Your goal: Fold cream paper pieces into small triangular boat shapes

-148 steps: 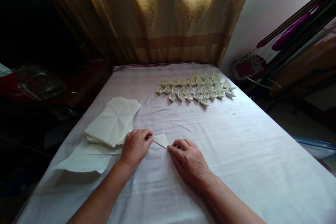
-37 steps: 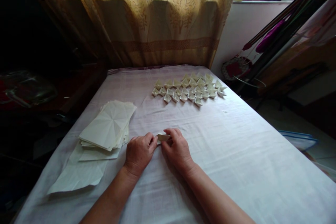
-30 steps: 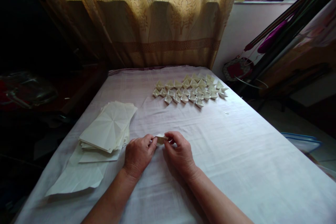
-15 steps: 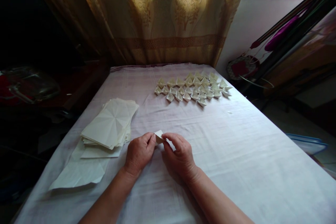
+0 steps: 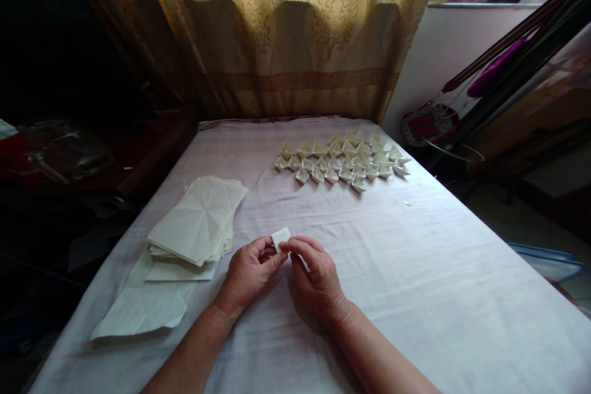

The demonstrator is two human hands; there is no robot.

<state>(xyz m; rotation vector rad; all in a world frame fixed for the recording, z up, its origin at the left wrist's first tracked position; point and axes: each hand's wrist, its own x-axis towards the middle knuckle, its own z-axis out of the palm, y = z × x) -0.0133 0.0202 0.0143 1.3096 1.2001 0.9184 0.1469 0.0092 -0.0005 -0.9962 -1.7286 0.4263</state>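
Observation:
Between my two hands is a small folded piece of white paper (image 5: 281,236), held just above the cloth. My left hand (image 5: 252,268) pinches its left side, thumb across the lower edge. My right hand (image 5: 318,271) grips the right corner with thumb and index finger, and its fingertips partly cover the paper. Left of my hands lies a stack of creased paper sheets (image 5: 196,218), the top one marked with fold lines fanning from its middle. Farther off, several small folded paper boats (image 5: 346,160) stand in close rows.
A white cloth (image 5: 415,295) covers the table. On it, a paler sheet (image 5: 143,305) sticks out below the stack, and a paper scrap (image 5: 406,203) lies to the right. A gold curtain (image 5: 295,37) hangs behind the far edge. Blue-edged plastic (image 5: 547,258) sits beyond the right edge.
The folded paper has turned a little, and more of its flat face shows. My left thumb has moved right along its lower edge. The whole view has shifted slightly.

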